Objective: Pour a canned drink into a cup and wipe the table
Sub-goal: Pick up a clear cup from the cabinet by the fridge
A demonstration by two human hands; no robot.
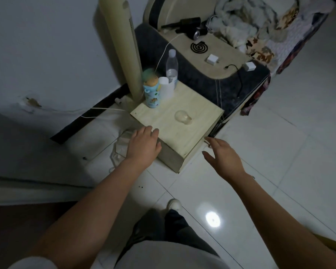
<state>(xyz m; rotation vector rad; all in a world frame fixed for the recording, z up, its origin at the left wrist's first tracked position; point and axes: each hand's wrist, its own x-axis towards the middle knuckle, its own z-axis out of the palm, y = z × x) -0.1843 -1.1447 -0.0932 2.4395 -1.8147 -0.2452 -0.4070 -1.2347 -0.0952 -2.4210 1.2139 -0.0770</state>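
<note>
A low wooden table stands on the tiled floor. At its far corner stand a light-blue cartoon-printed can-shaped bottle, a white cup and a clear water bottle. A small clear puddle lies near the table's middle. My left hand rests palm down at the table's near left edge, fingers apart, holding nothing. My right hand hovers open beside the near right corner, off the table.
A tall cream fan column rises behind the table. A dark sofa arm with chargers, a mosquito coil and cables sits to the right. A white cloth or bag lies on the floor left of the table. My foot is below.
</note>
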